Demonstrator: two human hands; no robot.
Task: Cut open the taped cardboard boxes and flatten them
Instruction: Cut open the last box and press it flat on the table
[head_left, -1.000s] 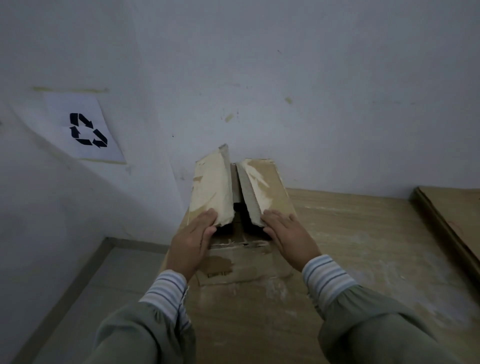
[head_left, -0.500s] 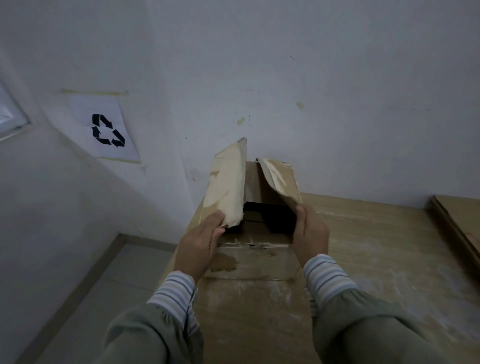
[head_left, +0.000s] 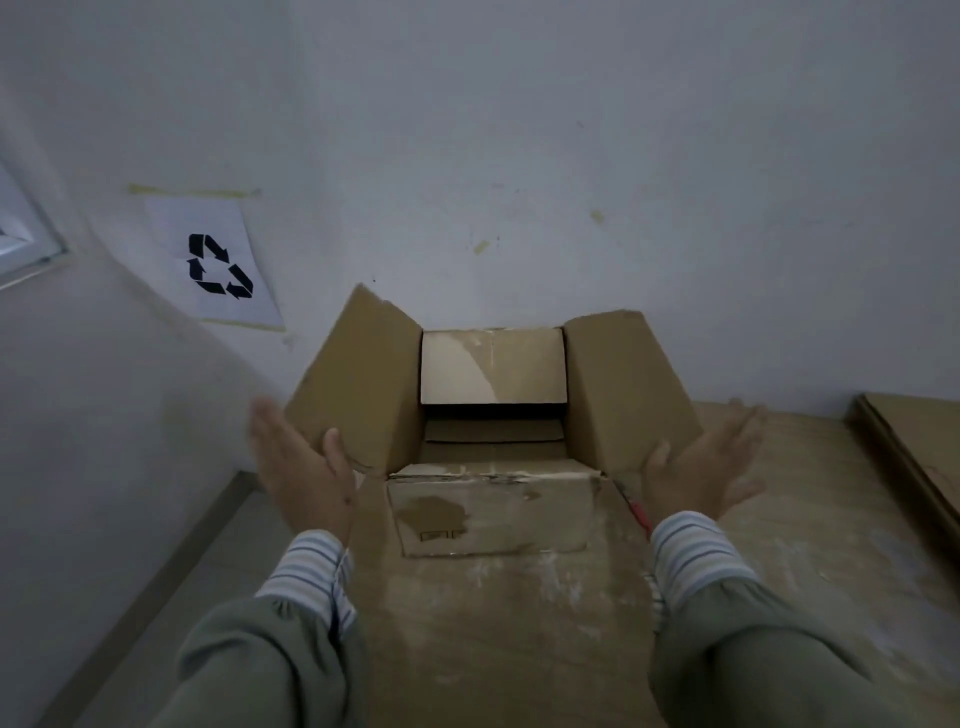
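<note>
Here the cardboard box (head_left: 493, 467) sits in the middle of the frame on a pale wooden table (head_left: 519, 649), its far side against the white wall (head_left: 571, 130). Its top stands open: the left flap (head_left: 358, 384) and the right flap (head_left: 623, 389) are splayed outward and upward, the far flap (head_left: 491, 366) stands upright against the wall, and the near flap (head_left: 493, 514) lies folded down toward the person, flat on the table, with a torn brown patch on its pale surface. The left hand (head_left: 296, 462) is at centre left, fingers straight and spread, palm turned inward; its thumb rests against the lower outer edge of the left flap. The right hand (head_left: 696, 467) is at centre right, fingers likewise straight and released, palm facing the right flap, its thumb touching that flap's lower edge. Neither hand grasps anything. Both arms wear grey-green sleeves with striped cuffs. A small red object (head_left: 640, 512) shows just beside the right wrist; what it is cannot be told. At the right edge of the frame lies a stack of flattened cardboard (head_left: 914, 447). In the upper left, a sheet with a recycling symbol (head_left: 218, 265) is taped to the wall.
</note>
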